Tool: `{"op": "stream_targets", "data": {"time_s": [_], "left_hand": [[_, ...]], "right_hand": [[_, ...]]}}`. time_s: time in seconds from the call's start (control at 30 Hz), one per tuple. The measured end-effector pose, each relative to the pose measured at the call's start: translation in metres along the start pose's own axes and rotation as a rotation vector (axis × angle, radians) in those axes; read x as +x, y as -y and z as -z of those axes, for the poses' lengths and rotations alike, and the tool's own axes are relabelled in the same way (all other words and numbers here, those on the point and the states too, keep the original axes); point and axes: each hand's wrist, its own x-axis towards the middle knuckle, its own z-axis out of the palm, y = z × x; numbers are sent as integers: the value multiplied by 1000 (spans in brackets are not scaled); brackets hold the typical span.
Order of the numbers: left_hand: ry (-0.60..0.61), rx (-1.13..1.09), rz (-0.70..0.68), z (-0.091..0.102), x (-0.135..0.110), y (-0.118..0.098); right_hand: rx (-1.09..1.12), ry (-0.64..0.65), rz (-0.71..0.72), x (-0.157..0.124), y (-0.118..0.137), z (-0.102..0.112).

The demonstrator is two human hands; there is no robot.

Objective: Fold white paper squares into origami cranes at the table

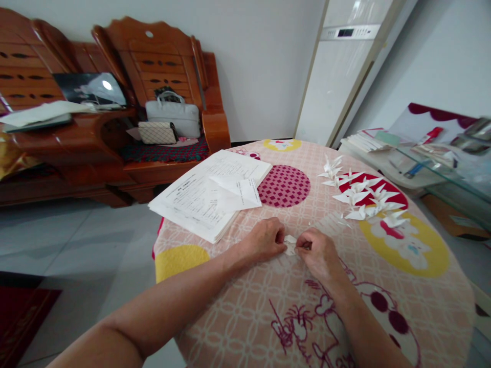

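Note:
A small folded piece of white paper [290,246] lies on the cloth-covered table between my two hands. My left hand [268,238] has its fingers closed on the paper's left edge. On the other side, my right hand [315,250] pinches the paper's right edge between thumb and finger. Beyond my right hand is a clear, ruler-like strip [328,225], partly hidden. Several folded white paper cranes [355,194] stand in a cluster at the table's far right.
A stack of printed sheets [192,199] with a folded sheet [238,194] on top lies at the table's left. The round table [238,312] has a patterned cloth. Wooden chairs [161,56] stand behind, and a glass shelf [433,166] adjoins on the right.

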Motion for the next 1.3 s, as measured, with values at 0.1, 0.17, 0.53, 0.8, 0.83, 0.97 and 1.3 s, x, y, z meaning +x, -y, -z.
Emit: {"op": "stream_targets", "data": {"time_s": [0.1,0.17,0.53,0.8,0.83,0.97,1.3], "left_hand": [[18,-52,-73,4,-1,6],[50,-80,-99,6,-1,9],[147,-194,-129,18,0,9],[62,-96,-90,5,2,4],[61,-94,-88,4,2,5],[78,-122,-80,5,2,3],[112,-146,-121,8,-1,-3]], "right_hand": [[37,-5,11,-1,-2,1],[54,-12,26,-2,-4,2],[102,-12,88,-1,-15,8],[6,14,133,-1,-13,5],[23,13,124,-1,-14,6],[62,12,106,0,-15,7],[185,124,0,0,-13,11]]}}
